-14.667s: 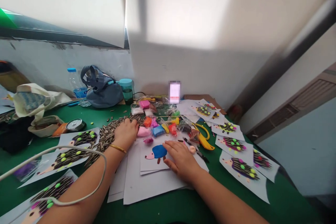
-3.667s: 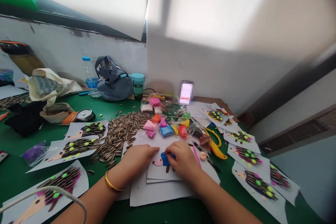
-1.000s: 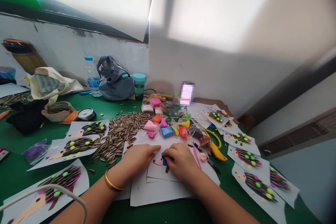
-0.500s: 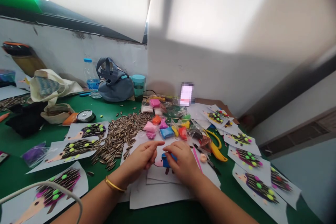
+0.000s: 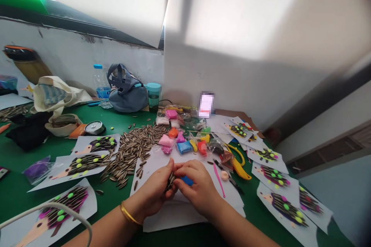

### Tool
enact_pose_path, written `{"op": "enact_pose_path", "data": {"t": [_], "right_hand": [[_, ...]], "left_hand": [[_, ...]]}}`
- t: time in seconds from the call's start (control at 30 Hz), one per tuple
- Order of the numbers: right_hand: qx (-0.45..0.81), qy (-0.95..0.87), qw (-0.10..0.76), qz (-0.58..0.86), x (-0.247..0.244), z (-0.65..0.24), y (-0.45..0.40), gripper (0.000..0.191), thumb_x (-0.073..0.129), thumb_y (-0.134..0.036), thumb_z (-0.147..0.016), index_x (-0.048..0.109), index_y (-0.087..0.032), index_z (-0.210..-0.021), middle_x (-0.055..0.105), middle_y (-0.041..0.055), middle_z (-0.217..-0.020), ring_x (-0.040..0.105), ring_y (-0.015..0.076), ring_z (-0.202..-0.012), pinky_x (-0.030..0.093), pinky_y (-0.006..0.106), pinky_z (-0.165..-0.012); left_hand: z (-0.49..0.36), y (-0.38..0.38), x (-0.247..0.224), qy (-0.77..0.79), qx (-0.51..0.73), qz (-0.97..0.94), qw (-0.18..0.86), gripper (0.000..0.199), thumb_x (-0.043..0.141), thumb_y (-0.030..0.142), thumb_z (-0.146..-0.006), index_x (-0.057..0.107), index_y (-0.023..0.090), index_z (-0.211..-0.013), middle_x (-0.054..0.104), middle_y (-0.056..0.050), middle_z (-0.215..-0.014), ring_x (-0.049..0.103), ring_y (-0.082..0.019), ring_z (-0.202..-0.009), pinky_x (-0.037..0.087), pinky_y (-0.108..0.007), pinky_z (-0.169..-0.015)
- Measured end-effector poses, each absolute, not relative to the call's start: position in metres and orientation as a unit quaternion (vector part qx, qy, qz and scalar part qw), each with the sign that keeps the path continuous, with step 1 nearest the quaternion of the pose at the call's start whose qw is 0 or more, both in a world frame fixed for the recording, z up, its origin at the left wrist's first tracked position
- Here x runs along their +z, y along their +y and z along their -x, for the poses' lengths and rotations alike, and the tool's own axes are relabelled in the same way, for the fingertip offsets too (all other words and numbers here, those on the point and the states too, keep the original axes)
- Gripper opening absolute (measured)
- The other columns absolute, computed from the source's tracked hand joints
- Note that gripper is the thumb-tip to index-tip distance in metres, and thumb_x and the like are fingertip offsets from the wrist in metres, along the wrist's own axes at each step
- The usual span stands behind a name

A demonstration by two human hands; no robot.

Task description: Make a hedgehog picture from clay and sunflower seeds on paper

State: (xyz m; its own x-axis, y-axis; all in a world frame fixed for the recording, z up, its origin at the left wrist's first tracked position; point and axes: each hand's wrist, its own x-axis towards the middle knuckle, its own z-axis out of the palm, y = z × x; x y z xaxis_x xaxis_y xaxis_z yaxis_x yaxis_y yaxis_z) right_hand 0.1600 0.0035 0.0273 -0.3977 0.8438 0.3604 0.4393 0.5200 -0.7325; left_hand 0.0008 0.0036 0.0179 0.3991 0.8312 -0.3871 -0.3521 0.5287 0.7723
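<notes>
My left hand [image 5: 158,187] is cupped round several striped sunflower seeds [image 5: 170,181], its thumb pointing up. My right hand [image 5: 195,185] meets it from the right, fingers bent and fingertips at those seeds; whether a seed is between them is hidden. Under my hands lies a stack of white paper [image 5: 185,218]. A patch of blue clay [image 5: 188,180] on the top sheet shows past my right fingers, and my hands cover the rest of that picture. Left of the paper spreads a large heap of sunflower seeds [image 5: 130,154].
Bagged coloured clay [image 5: 184,147] lies behind my hands. To the right are a pink clay tool [image 5: 219,179], yellow-handled scissors [image 5: 241,168] and finished hedgehog pictures [image 5: 285,204]. More hedgehog pictures [image 5: 84,164] lie left. A white cable [image 5: 72,210] crosses the lower left.
My left hand has turned from a pointing shape to a cupped one, showing seeds in it. My right hand has closed in on it, and together they cover more of the blue clay picture.
</notes>
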Motion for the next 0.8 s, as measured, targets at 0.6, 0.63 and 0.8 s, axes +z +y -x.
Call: {"op": "enact_pose_path", "data": {"t": [0.6,0.63,0.8], "right_hand": [[0.366,-0.702,0.432,0.432,0.017,-0.167,0.012,0.004,0.064,-0.024,-0.087,0.064,-0.022,-0.090,0.062,0.0008,-0.085,0.058,0.0177,-0.081,0.047,0.030,-0.075],[0.365,-0.703,0.434,0.429,0.017,-0.166,0.012,0.006,0.065,-0.024,-0.087,0.063,-0.022,-0.092,0.063,0.0008,-0.086,0.059,0.0178,-0.082,0.047,0.030,-0.075],[0.313,-0.756,0.428,0.384,0.020,-0.166,0.011,0.013,0.069,-0.023,-0.085,0.067,-0.023,-0.098,0.065,0.0018,-0.091,0.059,0.0185,-0.088,0.046,0.031,-0.080]], "left_hand": [[0.005,0.008,0.018,0.374,0.371,-0.403,0.748,0.040,0.068,0.052,-0.084,0.050,0.017,-0.077,0.041,0.009,-0.054,0.025,-0.003,-0.041,0.012,-0.021,-0.042],[0.005,0.008,0.018,0.376,0.381,-0.404,0.742,0.040,0.068,0.052,-0.083,0.051,0.017,-0.078,0.040,0.009,-0.054,0.025,-0.003,-0.042,0.013,-0.021,-0.042],[0.005,0.010,0.015,0.410,0.404,-0.425,0.699,0.041,0.070,0.054,-0.080,0.060,0.014,-0.084,0.042,0.008,-0.054,0.026,-0.004,-0.043,0.015,-0.020,-0.042]]}}
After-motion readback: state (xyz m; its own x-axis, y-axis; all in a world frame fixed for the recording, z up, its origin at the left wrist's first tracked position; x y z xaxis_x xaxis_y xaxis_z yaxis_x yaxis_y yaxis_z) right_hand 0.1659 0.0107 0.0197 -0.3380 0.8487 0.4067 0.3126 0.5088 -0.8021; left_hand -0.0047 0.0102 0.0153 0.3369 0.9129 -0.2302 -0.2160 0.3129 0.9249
